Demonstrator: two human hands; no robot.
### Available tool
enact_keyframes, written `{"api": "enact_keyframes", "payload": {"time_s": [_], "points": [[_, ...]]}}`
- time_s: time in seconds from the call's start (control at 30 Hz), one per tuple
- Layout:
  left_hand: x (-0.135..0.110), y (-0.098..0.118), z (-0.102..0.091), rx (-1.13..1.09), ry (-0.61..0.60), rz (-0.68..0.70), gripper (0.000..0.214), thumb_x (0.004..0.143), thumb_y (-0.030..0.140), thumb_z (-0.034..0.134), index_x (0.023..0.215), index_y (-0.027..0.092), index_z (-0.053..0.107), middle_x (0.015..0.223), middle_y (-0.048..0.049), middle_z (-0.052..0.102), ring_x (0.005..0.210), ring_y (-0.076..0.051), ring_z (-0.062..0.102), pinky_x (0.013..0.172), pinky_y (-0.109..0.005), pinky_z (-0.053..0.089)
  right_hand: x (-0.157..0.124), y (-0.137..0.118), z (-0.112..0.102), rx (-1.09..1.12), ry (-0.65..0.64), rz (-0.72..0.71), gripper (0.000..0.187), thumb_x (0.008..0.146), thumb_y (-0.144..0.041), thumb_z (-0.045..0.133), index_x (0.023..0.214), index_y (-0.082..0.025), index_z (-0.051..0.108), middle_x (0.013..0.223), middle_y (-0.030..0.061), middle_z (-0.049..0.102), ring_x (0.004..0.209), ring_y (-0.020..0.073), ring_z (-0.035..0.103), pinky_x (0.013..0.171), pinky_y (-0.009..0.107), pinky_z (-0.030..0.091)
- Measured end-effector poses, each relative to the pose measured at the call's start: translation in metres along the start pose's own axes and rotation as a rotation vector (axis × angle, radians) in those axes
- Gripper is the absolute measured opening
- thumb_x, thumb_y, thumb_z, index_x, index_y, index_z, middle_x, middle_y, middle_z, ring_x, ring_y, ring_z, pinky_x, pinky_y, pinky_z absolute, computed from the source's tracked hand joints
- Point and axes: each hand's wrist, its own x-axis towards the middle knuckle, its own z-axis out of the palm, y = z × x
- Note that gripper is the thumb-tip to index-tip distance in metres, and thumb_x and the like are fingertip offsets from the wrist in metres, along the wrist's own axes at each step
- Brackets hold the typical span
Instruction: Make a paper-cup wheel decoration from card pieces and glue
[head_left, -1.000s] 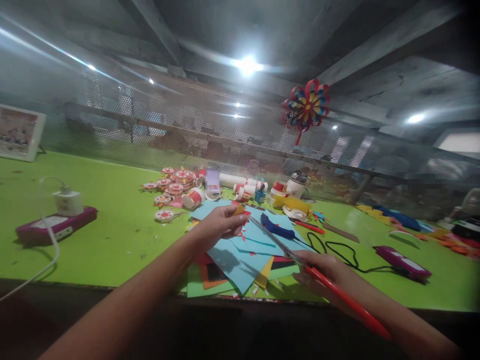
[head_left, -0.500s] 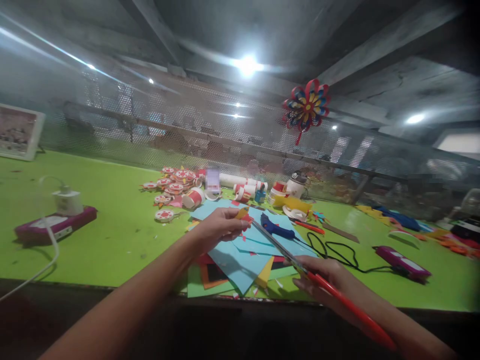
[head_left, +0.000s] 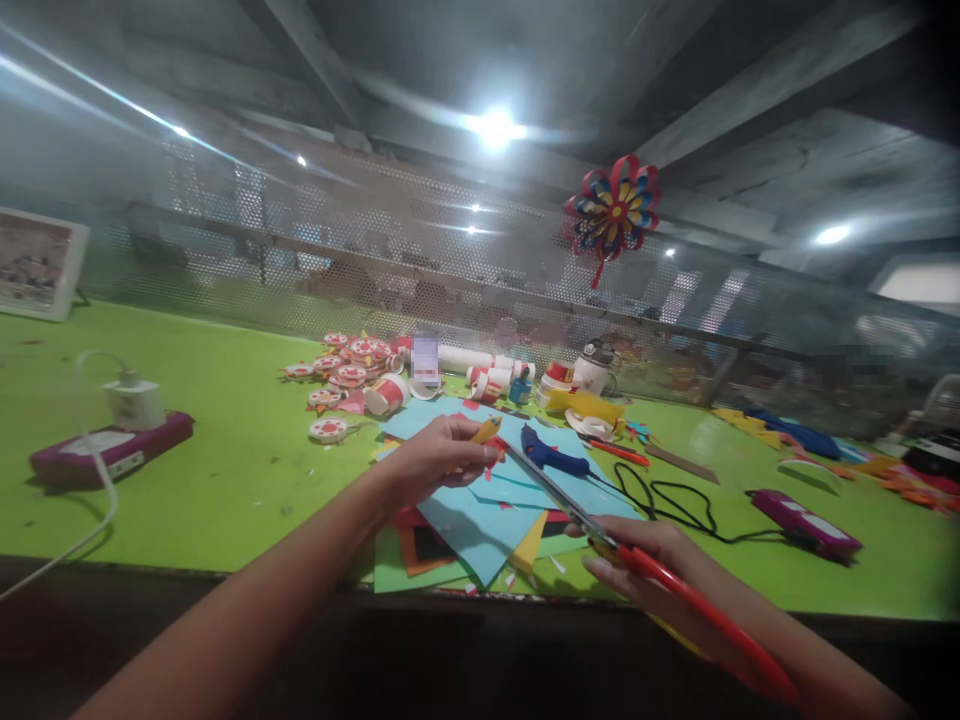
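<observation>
My left hand (head_left: pixel 439 458) is closed in a pinch on a small yellow paper piece (head_left: pixel 487 430), which sticks out past the fingertips. Just below it, a bit of red shows by the fingers. My right hand (head_left: pixel 637 555) grips a large pair of scissors (head_left: pixel 559 495) with red handles. The blades point up and left, their tips close to the left fingertips. Underneath both hands lie light blue paper sheets (head_left: pixel 465 530) with small red scraps on them. A dark blue glue gun (head_left: pixel 551 455) rests on the sheets, beside the scissor blades.
Red-and-white paper discs (head_left: pixel 352 375) and paper cups (head_left: pixel 388 395) stand at the back. A black cord runs from the glue gun to a purple power strip (head_left: pixel 806 525) at right. Another power strip (head_left: pixel 112 455) with a white charger lies left. A paper flower (head_left: pixel 616 212) hangs above.
The red piece by my left fingertips shows less, and the yellow piece shows more plainly. The scissor handles have spread a little, with a yellow inner edge now showing below.
</observation>
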Motion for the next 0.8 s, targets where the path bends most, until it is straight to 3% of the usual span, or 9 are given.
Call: {"api": "enact_keyframes", "payload": {"time_s": [0.27,0.43,0.6,0.7,0.8], "points": [[0.000,0.000,0.000,-0.029,-0.010,-0.021,0.010,0.071,0.021,0.066,0.069,0.012,0.063,0.050,0.0020,0.038,0.042,-0.004,0.028,0.041,-0.023,0.010,0.001,0.002,0.001,-0.037,-0.036,0.001,0.031,0.085,-0.040,0.048,0.096,-0.019,0.068,0.072,0.0003,0.059,0.059,0.0125,0.047,0.054,0.022,0.039],[0.002,-0.001,-0.002,-0.035,-0.029,-0.046,0.012,0.071,0.023,0.066,0.071,0.012,0.062,0.049,0.0027,0.040,0.041,-0.004,0.028,0.040,-0.023,0.010,0.002,0.000,0.006,-0.013,-0.009,0.011,0.032,0.083,-0.044,0.048,0.090,-0.019,0.069,0.078,0.0020,0.062,0.066,0.0158,0.052,0.060,0.024,0.041],[0.002,-0.002,-0.003,-0.043,-0.037,-0.036,0.014,0.071,0.024,0.066,0.069,0.012,0.059,0.050,0.0034,0.040,0.040,-0.003,0.028,0.039,-0.021,0.010,0.005,0.008,0.017,-0.054,0.086,0.080,0.036,0.080,-0.049,0.050,0.087,-0.019,0.068,0.059,-0.0013,0.052,0.053,0.0130,0.043,0.051,0.023,0.035],[0.001,0.000,-0.002,-0.056,-0.029,-0.030,0.013,0.072,0.022,0.064,0.068,0.012,0.057,0.050,0.0025,0.043,0.040,-0.003,0.030,0.039,-0.020,0.011,0.012,0.020,0.018,-0.144,0.158,0.116,0.035,0.078,-0.050,0.052,0.075,-0.018,0.066,0.053,-0.0022,0.049,0.050,0.0120,0.041,0.048,0.023,0.031],[0.000,0.003,-0.002,-0.076,-0.015,-0.014,0.013,0.075,0.022,0.060,0.069,0.012,0.055,0.050,0.0007,0.048,0.040,-0.003,0.031,0.039,-0.019,0.011,0.023,0.031,0.014,-0.307,0.093,0.138,0.038,0.080,-0.051,0.048,0.074,-0.018,0.065,0.058,0.0006,0.056,0.054,0.0145,0.048,0.050,0.023,0.032]]}}
